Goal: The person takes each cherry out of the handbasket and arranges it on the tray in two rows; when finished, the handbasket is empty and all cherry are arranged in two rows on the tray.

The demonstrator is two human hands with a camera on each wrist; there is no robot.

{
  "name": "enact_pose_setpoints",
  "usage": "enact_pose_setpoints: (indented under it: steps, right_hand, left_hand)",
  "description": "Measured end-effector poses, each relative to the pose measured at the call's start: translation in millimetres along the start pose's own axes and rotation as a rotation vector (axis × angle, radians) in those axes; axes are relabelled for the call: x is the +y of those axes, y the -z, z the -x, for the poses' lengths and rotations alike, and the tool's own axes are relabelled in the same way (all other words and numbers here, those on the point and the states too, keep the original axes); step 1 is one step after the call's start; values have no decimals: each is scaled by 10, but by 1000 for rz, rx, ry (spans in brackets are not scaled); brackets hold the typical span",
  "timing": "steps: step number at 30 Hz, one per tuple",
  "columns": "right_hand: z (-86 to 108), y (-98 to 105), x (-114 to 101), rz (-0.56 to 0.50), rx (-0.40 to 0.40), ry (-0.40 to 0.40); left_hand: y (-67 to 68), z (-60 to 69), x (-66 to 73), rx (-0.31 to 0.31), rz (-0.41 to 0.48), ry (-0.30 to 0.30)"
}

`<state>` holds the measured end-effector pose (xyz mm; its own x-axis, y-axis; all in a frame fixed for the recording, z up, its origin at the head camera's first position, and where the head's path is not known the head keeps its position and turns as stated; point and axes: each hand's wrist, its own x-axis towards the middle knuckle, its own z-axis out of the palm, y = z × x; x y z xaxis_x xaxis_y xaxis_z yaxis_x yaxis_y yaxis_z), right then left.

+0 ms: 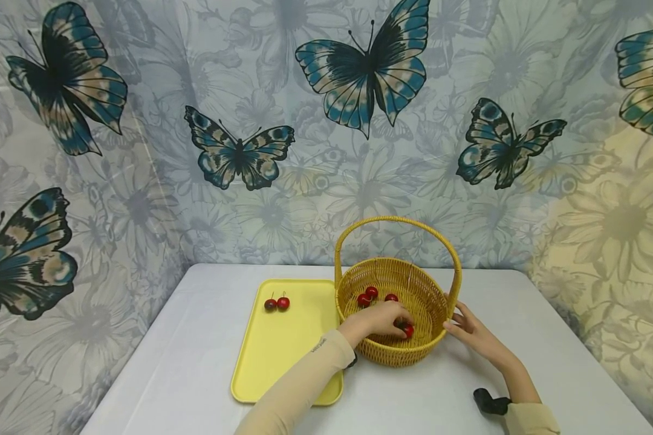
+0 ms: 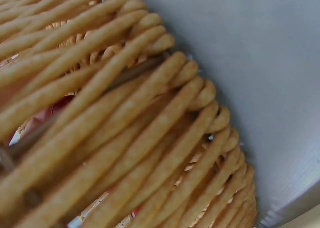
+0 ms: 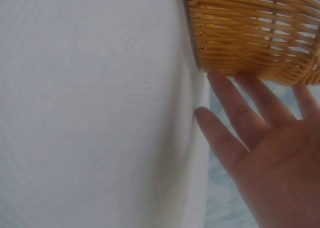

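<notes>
A golden wicker basket with a tall handle stands in the head view, with several red cherries inside, some at its back left. My left hand reaches in over the near left rim, fingers curled at a cherry low in the basket. Beside the basket's right rim, my right hand touches the outside near the handle's base. Its fingers look spread and fairly straight against the wicker in the right wrist view. Close-up wicker fills much of the left wrist view, hiding that hand.
Left of the basket lies a yellow tray, with two dark red cherries near its back edge. A white cloth covers the table. Butterfly-patterned fabric hangs behind and at the sides.
</notes>
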<state>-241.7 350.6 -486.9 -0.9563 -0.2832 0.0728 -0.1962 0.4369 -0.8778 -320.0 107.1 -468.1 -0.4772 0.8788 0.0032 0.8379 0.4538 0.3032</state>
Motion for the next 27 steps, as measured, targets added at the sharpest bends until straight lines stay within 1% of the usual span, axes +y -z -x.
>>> enact_pose_setpoints:
  steps: [4,11,13,17,20,24,27]
  right_hand:
    - [-7,13,10,4,-2,6]
    - [3,9,49,7,-4,-4]
    - [1,6,50,7,-5,1]
    - [-4,7,42,2,0,7]
    - [-7,11,35,-5,-7,31]
    - [-4,12,18,-16,-14,51]
    - [1,11,0,-23,-7,37]
  left_hand:
    - [17,9,8,18,-3,-3]
    - [23,50,31,75,70,-15]
    - [31,67,39,98,68,-12]
    - [57,99,55,165,65,-23]
    - [83,123,68,215,73,-33]
    - [108,155,90,257,95,-40]
    - [126,186,106,282,105,-40]
